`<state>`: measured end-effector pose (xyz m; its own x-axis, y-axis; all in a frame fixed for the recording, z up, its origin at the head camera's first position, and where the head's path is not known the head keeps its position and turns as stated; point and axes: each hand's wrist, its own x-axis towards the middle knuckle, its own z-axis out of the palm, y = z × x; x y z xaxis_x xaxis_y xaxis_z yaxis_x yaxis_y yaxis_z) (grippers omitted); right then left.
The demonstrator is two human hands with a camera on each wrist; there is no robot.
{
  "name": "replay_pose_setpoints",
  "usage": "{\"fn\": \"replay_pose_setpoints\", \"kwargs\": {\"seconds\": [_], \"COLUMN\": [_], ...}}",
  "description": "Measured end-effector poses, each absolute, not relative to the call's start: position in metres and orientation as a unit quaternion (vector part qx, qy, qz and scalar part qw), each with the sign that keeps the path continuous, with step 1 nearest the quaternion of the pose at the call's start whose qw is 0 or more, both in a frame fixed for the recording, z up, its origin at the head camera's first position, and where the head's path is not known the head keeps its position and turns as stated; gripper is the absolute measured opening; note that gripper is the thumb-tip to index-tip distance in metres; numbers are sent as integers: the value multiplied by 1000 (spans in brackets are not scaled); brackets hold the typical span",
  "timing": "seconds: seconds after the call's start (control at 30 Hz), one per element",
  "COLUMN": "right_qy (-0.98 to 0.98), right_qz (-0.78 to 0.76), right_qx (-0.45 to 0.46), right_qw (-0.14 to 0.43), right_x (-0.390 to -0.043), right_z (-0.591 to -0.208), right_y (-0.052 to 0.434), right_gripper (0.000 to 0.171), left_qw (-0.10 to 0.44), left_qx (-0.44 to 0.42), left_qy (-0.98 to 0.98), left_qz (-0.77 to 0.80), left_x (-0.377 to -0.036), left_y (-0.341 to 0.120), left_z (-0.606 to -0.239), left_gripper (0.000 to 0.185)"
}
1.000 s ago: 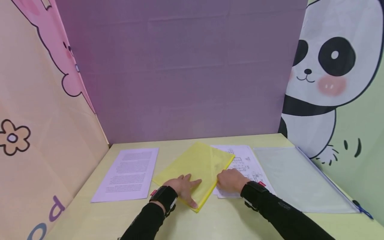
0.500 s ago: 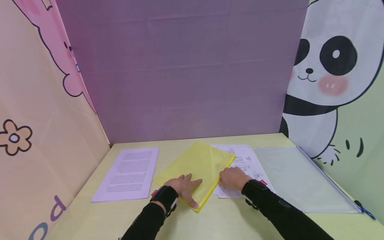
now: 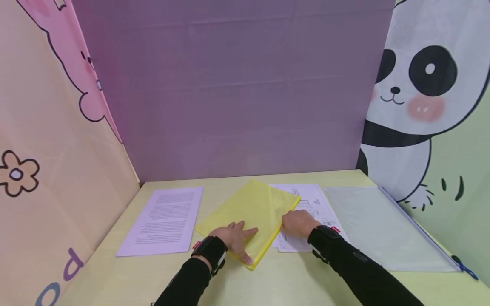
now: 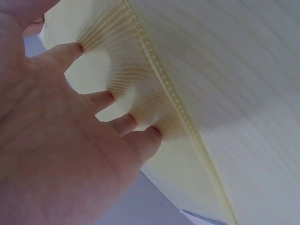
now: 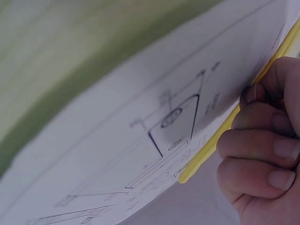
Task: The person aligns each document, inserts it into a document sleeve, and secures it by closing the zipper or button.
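Observation:
A yellow mesh document bag (image 3: 245,199) lies turned at an angle in the middle of the table. My left hand (image 3: 233,240) is spread on its near left part, fingers straight. In the left wrist view, the mesh (image 4: 117,77) creases out from the fingertips. My right hand (image 3: 298,224) is at the bag's right side, over printed sheets with line drawings (image 3: 311,204). The right wrist view has that hand's fingers curled, with thumb and forefinger pinching at the bright yellow edge (image 5: 201,161). What sits between them is hidden.
A sheet of printed text (image 3: 164,221) lies at the left of the table. To the right is a whitish translucent document bag (image 3: 386,229) with a blue pull cord (image 3: 468,270) at its near corner. A purple panel (image 3: 245,93) stands behind the table.
My right hand has slid slightly up and right along the bag's yellow edge. My left hand and the bag stay in place.

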<state>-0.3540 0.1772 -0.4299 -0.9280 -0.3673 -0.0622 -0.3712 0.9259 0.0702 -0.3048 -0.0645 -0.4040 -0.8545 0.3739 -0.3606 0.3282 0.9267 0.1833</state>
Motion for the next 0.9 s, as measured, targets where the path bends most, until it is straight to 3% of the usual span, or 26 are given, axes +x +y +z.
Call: {"fn": "replay_pose_setpoints", "kwargs": {"seconds": [0.9], "right_qy": [981], "right_qz": [60], "right_qx": [-185], "right_qw": [15], "right_x": [-360], "right_z": [-430], "right_y": [182], "right_gripper": [26], "left_qw": [202], "left_qx": [183], "left_qy": [961], "left_qz": [55], "left_x": [-305], "left_y": [-64], "left_z": [-403], "left_gripper": [94]}}
